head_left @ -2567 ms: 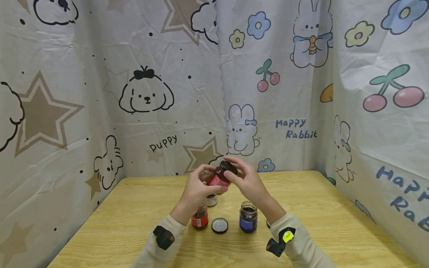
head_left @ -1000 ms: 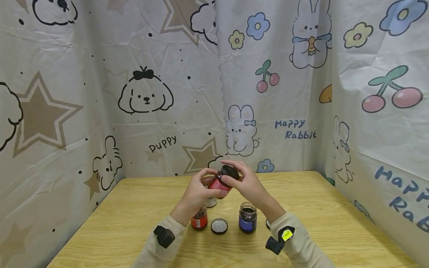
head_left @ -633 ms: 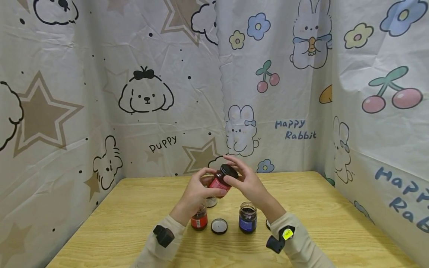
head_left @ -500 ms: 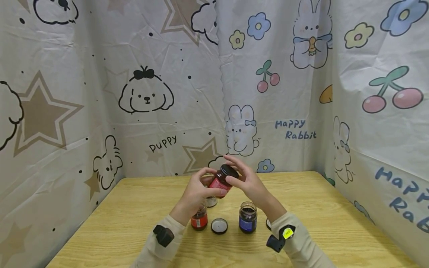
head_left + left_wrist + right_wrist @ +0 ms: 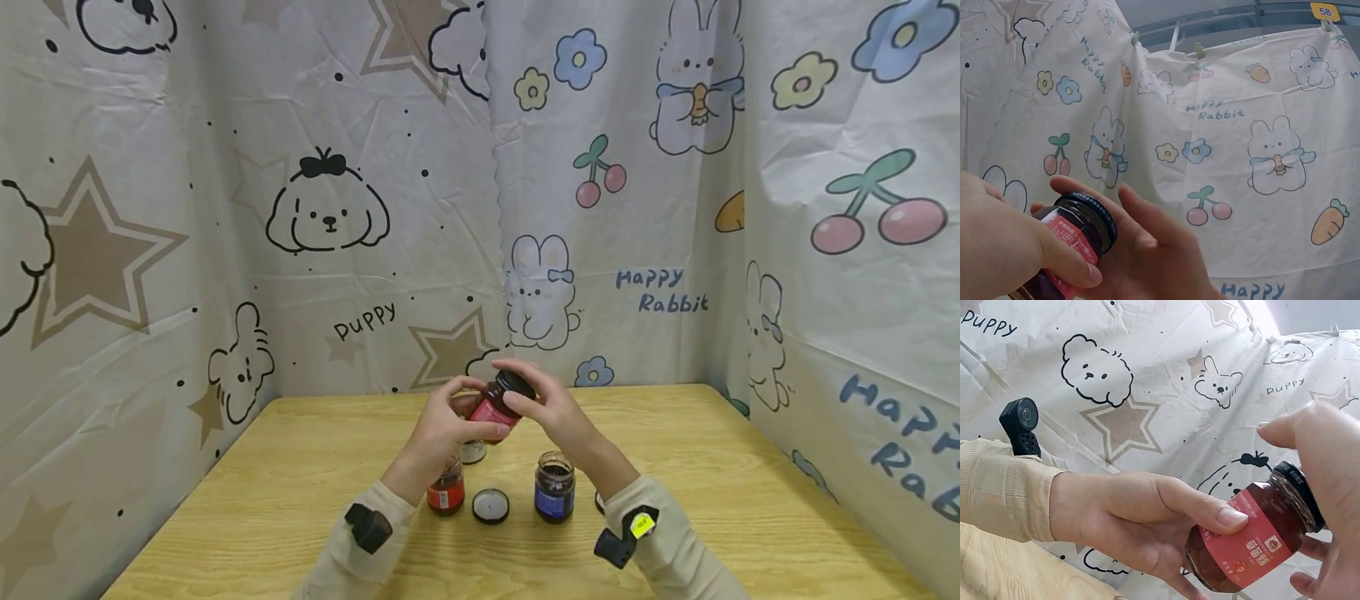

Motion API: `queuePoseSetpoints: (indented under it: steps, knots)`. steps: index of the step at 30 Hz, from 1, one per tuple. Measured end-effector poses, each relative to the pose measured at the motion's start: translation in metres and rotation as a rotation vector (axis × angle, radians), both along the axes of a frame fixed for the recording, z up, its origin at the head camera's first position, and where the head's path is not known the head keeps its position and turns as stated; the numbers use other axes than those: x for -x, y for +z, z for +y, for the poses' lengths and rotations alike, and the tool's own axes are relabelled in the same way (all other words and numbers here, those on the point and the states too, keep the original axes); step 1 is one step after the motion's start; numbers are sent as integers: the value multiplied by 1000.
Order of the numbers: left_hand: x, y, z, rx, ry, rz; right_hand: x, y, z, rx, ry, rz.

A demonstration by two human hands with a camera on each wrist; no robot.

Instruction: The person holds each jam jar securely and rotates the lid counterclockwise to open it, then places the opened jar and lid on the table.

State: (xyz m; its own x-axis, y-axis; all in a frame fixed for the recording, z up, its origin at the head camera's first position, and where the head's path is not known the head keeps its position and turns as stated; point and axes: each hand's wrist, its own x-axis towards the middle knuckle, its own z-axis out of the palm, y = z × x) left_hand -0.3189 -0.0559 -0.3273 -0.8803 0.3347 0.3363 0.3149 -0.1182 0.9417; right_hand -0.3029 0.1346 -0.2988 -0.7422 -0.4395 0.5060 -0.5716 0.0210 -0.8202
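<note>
Left hand: the left hand (image 5: 442, 419) is clamped round the body of the jar with pink label (image 5: 491, 412), thumb laid across the label.
Right hand: the right hand (image 5: 557, 410) is spread about the black lid (image 5: 516, 384), one digit standing apart from it in both wrist views; contact of the other fingers cannot be told.
Held jar: between the two hands, off the bench (image 5: 675, 442), tilted, lid end up and toward the right hand.
Wrist gear: one black camera (image 5: 369, 527) on the left sleeve, another black camera (image 5: 622, 542) on the right.
Red-labelled jar: the red-labelled jar (image 5: 447, 497) stands upright below the left wrist, its mouth partly hidden.
Blue-labelled jar: the blue-labelled jar (image 5: 554, 500) stands upright and uncapped, near the right forearm.
Loose lid: the upturned lid (image 5: 491, 507) lies between these two jars, touching neither.
Part-hidden items: a pale round piece (image 5: 472, 452) under the left hand; a dark rim (image 5: 599, 502) beside the right sleeve.
Edges: standing jars well apart from the bench's left, right and far edges; bare wood extends to both sides.
Surround: printed curtain (image 5: 330, 292) behind the far edge and along both sides.
</note>
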Motion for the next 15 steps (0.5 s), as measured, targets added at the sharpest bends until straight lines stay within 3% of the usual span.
queuePoseSetpoints:
  steps: [6, 10, 15]
  knots:
    - [0, 0, 0, -1, -3, 7, 3, -3, -4, -75, -226, -21]
    - [0, 0, 0, -5, 5, 8, 4, -4, -3, -58, -261, -45]
    - [1, -1, -1, -7, 23, 12, 4, -2, -2, -53, -244, 6]
